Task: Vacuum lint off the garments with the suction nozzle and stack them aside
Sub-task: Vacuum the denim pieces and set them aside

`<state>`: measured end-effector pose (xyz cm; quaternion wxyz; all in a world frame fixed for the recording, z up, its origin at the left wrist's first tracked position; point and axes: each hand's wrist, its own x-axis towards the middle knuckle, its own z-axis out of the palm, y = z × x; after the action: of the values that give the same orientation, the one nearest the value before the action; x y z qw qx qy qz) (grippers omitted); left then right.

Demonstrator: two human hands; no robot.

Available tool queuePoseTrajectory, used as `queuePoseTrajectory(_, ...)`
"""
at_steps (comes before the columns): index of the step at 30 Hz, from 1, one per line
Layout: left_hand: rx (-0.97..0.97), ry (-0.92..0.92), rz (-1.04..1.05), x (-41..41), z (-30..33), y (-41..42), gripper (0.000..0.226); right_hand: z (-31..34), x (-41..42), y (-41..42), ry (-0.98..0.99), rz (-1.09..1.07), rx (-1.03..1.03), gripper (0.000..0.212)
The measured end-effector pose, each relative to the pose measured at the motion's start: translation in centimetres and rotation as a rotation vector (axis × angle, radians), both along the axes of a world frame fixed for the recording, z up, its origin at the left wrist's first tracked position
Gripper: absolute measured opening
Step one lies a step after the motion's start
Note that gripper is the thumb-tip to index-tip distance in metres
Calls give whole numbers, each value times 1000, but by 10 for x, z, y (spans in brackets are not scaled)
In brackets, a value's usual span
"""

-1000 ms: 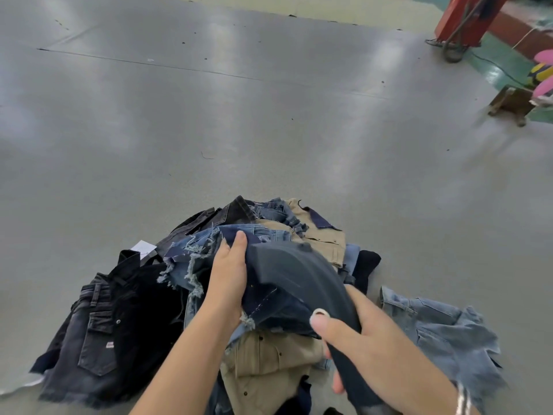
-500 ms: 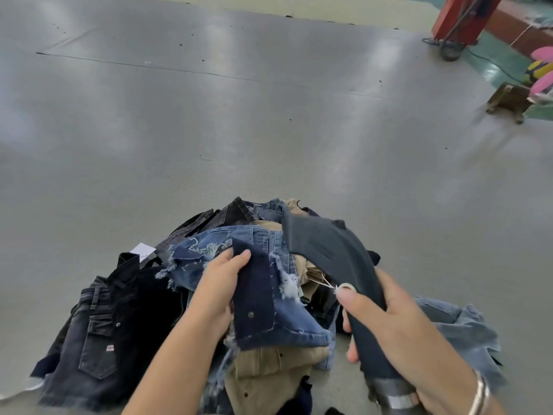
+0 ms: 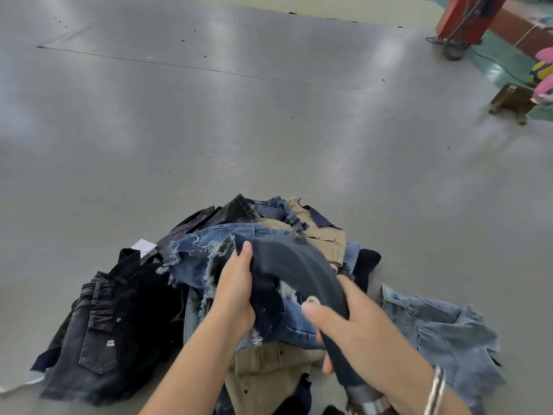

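A heap of garments (image 3: 317, 235) lies on the grey table (image 3: 269, 130) close to me: dark, blue and tan denim pieces. My left hand (image 3: 235, 290) grips a frayed blue denim garment (image 3: 194, 259) on top of the heap. My right hand (image 3: 356, 327) holds the dark suction nozzle (image 3: 296, 268) by its neck, thumb on top. The nozzle's wide mouth rests on the blue garment right beside my left fingertips. A ribbed hose end (image 3: 363, 398) shows below my right palm.
Black jeans (image 3: 98, 330) lie at the left of the heap, and a light blue denim piece (image 3: 440, 333) lies to the right. A small white tag (image 3: 144, 246) peeks out behind. Far right stand a red post (image 3: 460, 16) and a wooden block (image 3: 508, 100).
The nozzle has swung back down from a raised position onto the blue garment beside my left hand. My left hand has shifted its grip on the denim.
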<state>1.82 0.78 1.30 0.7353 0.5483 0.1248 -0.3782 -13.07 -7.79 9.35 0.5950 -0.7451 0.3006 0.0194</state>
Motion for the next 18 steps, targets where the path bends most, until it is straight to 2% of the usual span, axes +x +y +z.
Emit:
queuePoseTrajectory(4,-51,4,47,-2,3,0,29,10,5,-16,-93,-143,-7,12)
queuePoseTrajectory(10,-80,-2,19,0,3,4,37,5,-8,-3,-25,38,151,13)
queuePoseTrajectory(15,-172,132,-44,-3,7,7,36,6,9,-21,-74,-159,115,12)
queuePoseTrajectory(18,-87,98,-72,0,9,13,39,6,4,-26,-117,-207,140,10)
